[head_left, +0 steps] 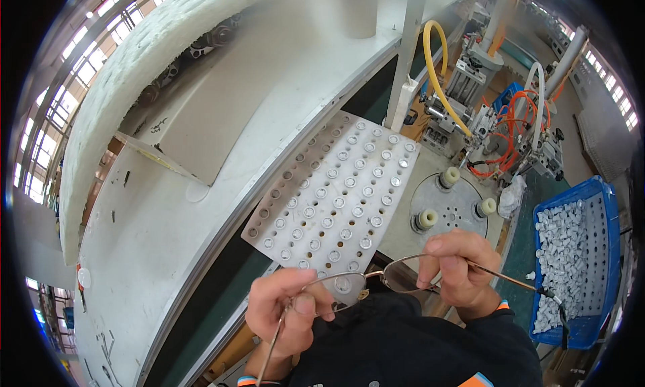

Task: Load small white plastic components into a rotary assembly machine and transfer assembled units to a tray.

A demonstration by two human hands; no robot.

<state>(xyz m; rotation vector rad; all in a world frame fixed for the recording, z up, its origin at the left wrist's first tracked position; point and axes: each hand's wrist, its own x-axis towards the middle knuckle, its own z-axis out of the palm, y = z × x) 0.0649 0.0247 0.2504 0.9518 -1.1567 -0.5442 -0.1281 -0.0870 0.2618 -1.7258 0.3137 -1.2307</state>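
A pair of thin metal-framed eyeglasses (401, 274) is held up between my two hands, over my dark shirt and just past the near edge of a white board (379, 182). My left hand (285, 313) pinches the frame near the left lens, with one temple arm running down past the fingers. At the other end, my right hand (463, 269) grips the frame by the right lens. The other temple arm extends right from those fingers, its dark tip hanging near the blue basket. Rows of small round pieces sit in the board's holes.
To the right, a round metal plate (430, 193) carries cream-coloured round fixtures (449, 177). Behind it stands a pneumatic machine (463, 84) with yellow and orange hoses. A blue basket (579, 193) holds many white parts (561, 252). A pale curved table (222, 205) fills the left.
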